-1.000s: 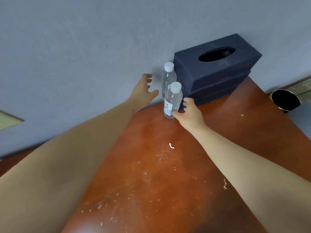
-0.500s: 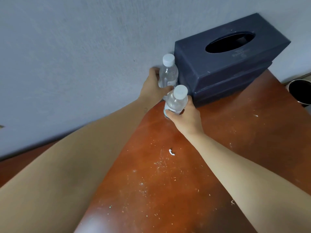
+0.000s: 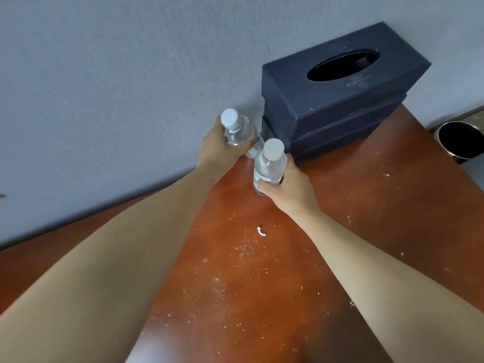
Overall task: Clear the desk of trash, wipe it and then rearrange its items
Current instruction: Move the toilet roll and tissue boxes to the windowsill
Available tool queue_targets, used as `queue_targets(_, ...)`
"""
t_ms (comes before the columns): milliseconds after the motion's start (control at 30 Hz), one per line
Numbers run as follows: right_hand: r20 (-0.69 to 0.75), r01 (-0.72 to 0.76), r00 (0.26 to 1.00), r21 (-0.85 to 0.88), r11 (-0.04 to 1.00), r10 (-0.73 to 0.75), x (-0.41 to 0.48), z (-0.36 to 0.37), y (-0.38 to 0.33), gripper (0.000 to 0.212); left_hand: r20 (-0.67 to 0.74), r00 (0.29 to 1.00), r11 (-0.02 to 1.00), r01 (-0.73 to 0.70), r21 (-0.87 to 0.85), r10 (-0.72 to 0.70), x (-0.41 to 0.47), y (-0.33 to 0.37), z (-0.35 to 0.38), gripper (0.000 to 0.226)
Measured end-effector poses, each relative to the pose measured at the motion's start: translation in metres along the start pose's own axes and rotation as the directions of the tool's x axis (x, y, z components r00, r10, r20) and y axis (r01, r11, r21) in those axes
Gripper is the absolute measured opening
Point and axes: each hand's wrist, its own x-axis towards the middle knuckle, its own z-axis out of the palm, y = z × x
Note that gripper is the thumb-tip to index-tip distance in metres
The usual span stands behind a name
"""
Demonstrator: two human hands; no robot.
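Both labels unreadable; left hand [image 3: 216,149] fingers clamped on rear bottle [image 3: 237,131]; right hand [image 3: 292,191] likewise on front bottle [image 3: 269,166].

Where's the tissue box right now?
Head view, upper right: the tissue box sits at the back of the desk by the wall, right of the far water bottle.

You've got a plain blue-grey wall [image 3: 117,74] filling most of your view, matte and evenly lit. The reddish-brown table [image 3: 379,218] butts right up against it, soft glare near its front edge. Off its right end sits a dark round bin [image 3: 457,138].
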Motion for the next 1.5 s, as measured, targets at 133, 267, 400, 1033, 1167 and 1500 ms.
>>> queue_targets(133, 0.001, 0.014, 1.0, 0.0, 1.0, -0.014, -0.019, -0.002, 0.003, 0.058, 0.041, 0.999, 0.999, 0.032, 0.015, -0.033, -0.034, -0.03, -0.026, 0.048)
queue_targets(267, 0.073, -0.027, 0.997, -0.005, 1.0, 0.027, -0.036, -0.004, 0.005, 0.066, 0.041, 0.988, 0.978, 0.153, -0.144, -0.148, -0.088, -0.054, -0.053, 0.025)
queue_targets(400, 0.113, -0.14, 0.985, 0.068, 0.988, 0.132, -0.058, 0.0, -0.008, 0.064, 0.014, 0.969, 0.937, 0.242, -0.253, -0.247, -0.134, -0.068, -0.088, 0.037)
queue_targets(1033, 0.651, 0.047, 0.703, 0.361, 0.931, -0.288, -0.295, 0.123, -0.201, 0.039, -0.385, 0.854, 0.833, 0.096, -0.545, -0.35, -0.427, -0.101, -0.305, 0.056)
queue_targets(1167, 0.718, 0.045, 0.611, 0.388, 0.921, -0.332, -0.383, 0.155, -0.219, 0.038, -0.463, 0.769, 0.774, 0.064, -0.63, -0.441, -0.53, -0.126, -0.327, 0.039)
queue_targets(1500, 0.903, 0.023, 0.253, 0.353, 0.935, -0.347, -0.612, 0.232, -0.229, 0.025, -0.695, 0.482, 0.779, -0.039, -0.626, -0.534, -0.79, -0.174, -0.369, 0.041)
